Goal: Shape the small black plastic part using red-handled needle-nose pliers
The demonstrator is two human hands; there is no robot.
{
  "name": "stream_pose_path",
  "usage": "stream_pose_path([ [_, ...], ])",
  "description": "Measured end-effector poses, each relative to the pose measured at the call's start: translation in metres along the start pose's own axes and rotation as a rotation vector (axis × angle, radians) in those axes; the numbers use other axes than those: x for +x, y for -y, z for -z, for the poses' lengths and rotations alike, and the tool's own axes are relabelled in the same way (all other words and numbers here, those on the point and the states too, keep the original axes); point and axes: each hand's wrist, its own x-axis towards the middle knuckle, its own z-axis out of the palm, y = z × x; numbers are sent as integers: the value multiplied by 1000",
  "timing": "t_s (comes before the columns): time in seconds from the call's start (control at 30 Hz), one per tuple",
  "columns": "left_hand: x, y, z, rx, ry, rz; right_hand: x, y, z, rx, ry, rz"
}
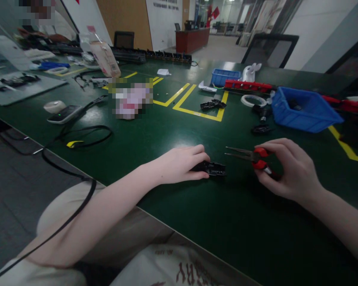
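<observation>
Currently I watch both hands working close to the near edge of the green bench (226,222), about midway along it. The left hand (179,165) lies palm down with its fingers curled over a black plastic part (214,169), pinning it flat on the bench surface; only the right end of the part shows past the fingertips. The right hand (289,171) sits just beside it, fingers and thumb closed around the red handles of the needle-nose pliers (247,155). The long nose points left toward the black plastic part, near it but not touching, and looks barely parted at the tip.

Farther back, toward the far right edge, a blue bin (304,111) stands with a few small black pieces (261,129) in front of it and a white tape roll (252,99) to its left. Yellow tape lines (197,113) mark a bay in the middle of the bench, with more black parts (213,105) lying inside it. A smaller blue tray (225,76) and red rails (247,85) lie beyond. Along the left edge I see a phone-like device (64,114) and a looping black cable (86,137).
</observation>
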Motion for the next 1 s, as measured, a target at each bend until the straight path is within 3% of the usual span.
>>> stream_pose_path([
  [0.17,0,-2,2,13,-5,-11,-6,-4,-1,-190,-9,-78],
  [0.3,0,-2,2,49,2,-8,-9,-9,-1,-245,47,-39],
  [0.43,0,-1,0,62,-13,-10,-7,-12,-5,-141,110,-45],
  [0.67,0,-2,0,74,-25,-14,-4,-18,-26,252,99,-136],
  [0.83,0,-4,1,63,1,15,-3,-21,-27,259,196,-201],
  [1.0,0,-5,2,46,18,36,0,-14,-22,254,132,-213],
])
